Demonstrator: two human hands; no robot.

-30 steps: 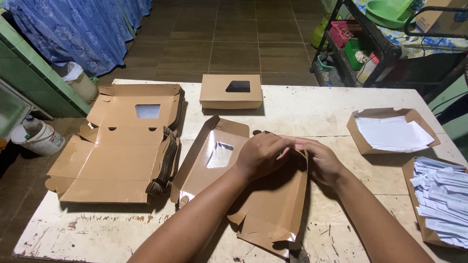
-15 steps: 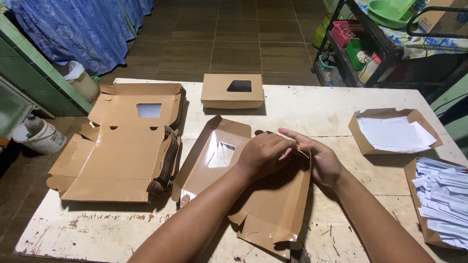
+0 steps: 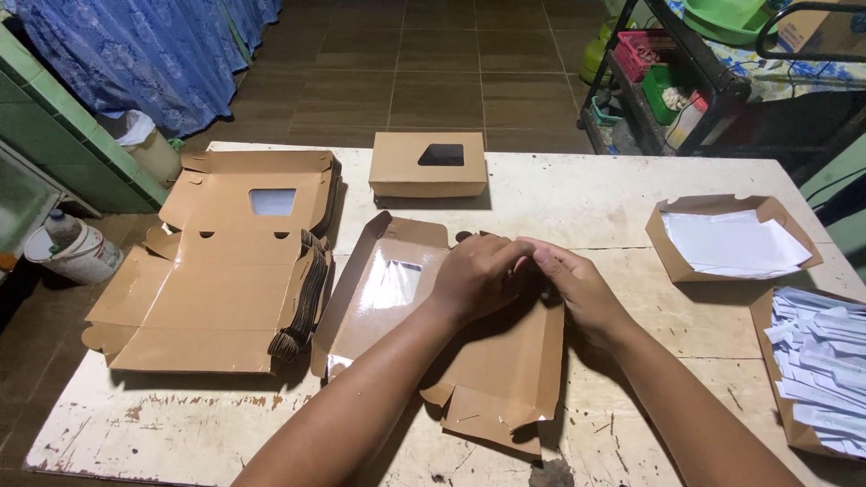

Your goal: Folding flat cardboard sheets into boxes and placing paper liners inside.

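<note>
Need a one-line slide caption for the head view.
Both hands, left hand and right hand, press on an unfolded brown window box on a worn table, beside a stack of flat boxes.

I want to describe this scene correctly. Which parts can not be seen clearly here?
Head view only:
- Far end of the half-folded box: covered by the left hand and right hand.
- Closed windowed box: contents too dark.
- Box of paper strips: cut by the right edge.
- Flat box stack: count unclear.
</note>
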